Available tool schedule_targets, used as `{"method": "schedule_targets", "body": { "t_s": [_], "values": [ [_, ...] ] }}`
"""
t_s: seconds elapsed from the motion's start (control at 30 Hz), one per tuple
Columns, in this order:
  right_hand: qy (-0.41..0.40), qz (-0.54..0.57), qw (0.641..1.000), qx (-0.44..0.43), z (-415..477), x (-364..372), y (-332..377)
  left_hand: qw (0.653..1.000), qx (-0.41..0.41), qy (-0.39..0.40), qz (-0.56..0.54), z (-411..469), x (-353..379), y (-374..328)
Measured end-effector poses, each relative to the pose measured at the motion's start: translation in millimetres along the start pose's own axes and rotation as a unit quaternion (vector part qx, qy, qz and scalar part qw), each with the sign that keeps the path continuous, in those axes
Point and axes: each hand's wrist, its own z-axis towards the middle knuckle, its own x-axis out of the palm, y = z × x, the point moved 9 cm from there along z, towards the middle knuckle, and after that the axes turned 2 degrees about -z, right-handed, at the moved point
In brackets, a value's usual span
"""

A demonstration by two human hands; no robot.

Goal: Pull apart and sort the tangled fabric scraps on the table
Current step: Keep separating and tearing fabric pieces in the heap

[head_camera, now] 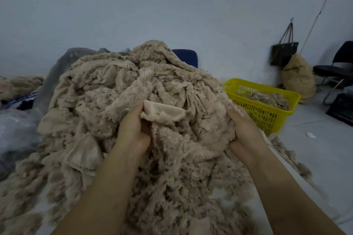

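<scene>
Fingers of the left hand (133, 129) are curled together, thumb on top, pinching the folded edge of a beige fleece scrap (164, 112) whose smooth backing is turned up. Over on the right hand (246, 131), the fingers are dug into the right flank of the pile and seem to be clamped on a clump of fleece, though the fingertips are blurred and half buried. Both hands sit at the near middle of the tangled heap of fleece scraps (118, 89), which is piled high and spills across the white table (288, 168). Just beside the heap on the right, a yellow plastic basket (263, 86) holds a few loose scraps (267, 99). Behind it, a black bag (284, 51) hangs on the wall above a tan sack (298, 80), near a black chair (336, 63).
</scene>
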Motion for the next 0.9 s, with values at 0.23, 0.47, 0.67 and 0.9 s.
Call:
{"method": "schedule_targets", "body": {
  "t_s": [0.23,0.47,0.67,0.9],
  "values": [
    [0.005,-0.137,0.985,-0.105,-9.9,29.2,26.3,0.71,0.33,0.022,0.622,-32.7,50.7,-35.6],
    [0.176,-0.454,0.821,-0.299,-51.8,101.4,16.7,0.949,0.068,0.166,0.261,-36.2,66.8,22.9],
    [0.078,-0.453,0.843,-0.279,-38.3,70.7,10.5,0.985,-0.034,0.14,-0.096,-24.3,53.9,10.5],
    [0.021,-0.486,0.854,-0.184,-16.7,34.4,5.2,0.959,-0.025,0.172,-0.222,-22.6,48.5,-18.3]
  ]
}}
